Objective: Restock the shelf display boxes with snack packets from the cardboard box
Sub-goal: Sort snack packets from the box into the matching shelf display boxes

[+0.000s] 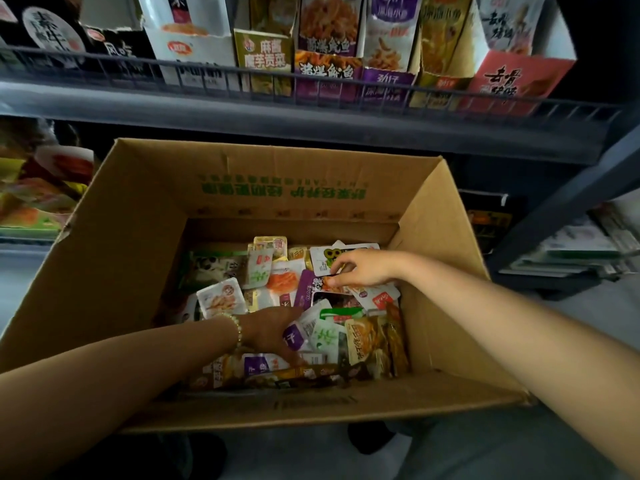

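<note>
A big open cardboard box (138,237) sits in front of me, its bottom covered with several mixed snack packets (221,299). My left hand (273,332), with a bead bracelet on the wrist, reaches in low and closes on a purple-and-white packet (293,336). My right hand (360,268) is further back in the box, fingertips pinched on the edge of a purple packet (308,289). Above the box, a row of display boxes (327,69) stands on the shelf behind a wire rail.
The dark shelf edge (311,112) runs just above the box's far flap. More snack goods (38,192) fill the lower shelf at the left. A dark slanted shelf frame (568,209) and stacked items stand at the right. Grey floor lies beneath.
</note>
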### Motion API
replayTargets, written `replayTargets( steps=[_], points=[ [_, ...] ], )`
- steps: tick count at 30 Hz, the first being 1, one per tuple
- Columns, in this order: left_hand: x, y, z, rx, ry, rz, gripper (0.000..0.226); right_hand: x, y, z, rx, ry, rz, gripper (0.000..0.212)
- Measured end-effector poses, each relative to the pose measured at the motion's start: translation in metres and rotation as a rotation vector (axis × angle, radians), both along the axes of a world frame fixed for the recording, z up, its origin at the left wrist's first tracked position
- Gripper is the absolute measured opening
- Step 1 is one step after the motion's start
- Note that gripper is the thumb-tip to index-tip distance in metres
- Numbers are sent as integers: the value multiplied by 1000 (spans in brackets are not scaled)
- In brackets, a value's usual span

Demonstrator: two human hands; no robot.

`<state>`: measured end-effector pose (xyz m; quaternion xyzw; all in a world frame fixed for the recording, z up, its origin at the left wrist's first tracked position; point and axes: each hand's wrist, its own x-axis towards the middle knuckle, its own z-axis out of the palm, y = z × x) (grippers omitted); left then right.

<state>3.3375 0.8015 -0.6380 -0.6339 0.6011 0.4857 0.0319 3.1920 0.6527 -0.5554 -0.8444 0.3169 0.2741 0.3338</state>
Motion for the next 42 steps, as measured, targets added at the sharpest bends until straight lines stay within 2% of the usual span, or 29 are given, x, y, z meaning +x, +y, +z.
replayTargets(
  steps=[4,7,10,12,15,18,22,24,27,30,32,34,38,42],
  points=[
    [14,-2,18,-3,48,32,37,-2,1,1,18,-28,-13,48],
    [36,-11,53,-43,90,149,19,1,0,5,38,-141,-80,46],
    [53,-15,88,-162,14,214,24,7,5,16,138,-305,-164,52],
    [55,-15,109,-231,-24,198,21,10,8,22,203,-402,-193,66],
    [54,-15,135,-348,23,252,15,13,11,32,229,-478,-205,79],
    [50,-21,151,-517,83,400,18,16,12,41,206,-593,-307,69],
    [39,-28,147,-689,272,767,18,16,16,43,330,-723,-518,37],
    [33,-29,141,-701,386,886,17,18,22,43,385,-756,-604,29],
    [24,-27,138,-699,515,1015,19,21,26,41,414,-824,-677,29],
    [20,-23,142,-465,753,1159,32,23,27,41,419,-910,-747,20],
    [26,-20,146,-249,819,1117,42,23,27,41,422,-946,-784,18],
    [34,-16,147,-125,769,967,50,22,28,42,412,-946,-782,18],
    [38,-12,144,-293,677,872,31,24,28,49,351,-940,-718,16],
    [32,-13,143,-373,656,828,26,22,24,52,208,-1001,-770,67]
  ],
)
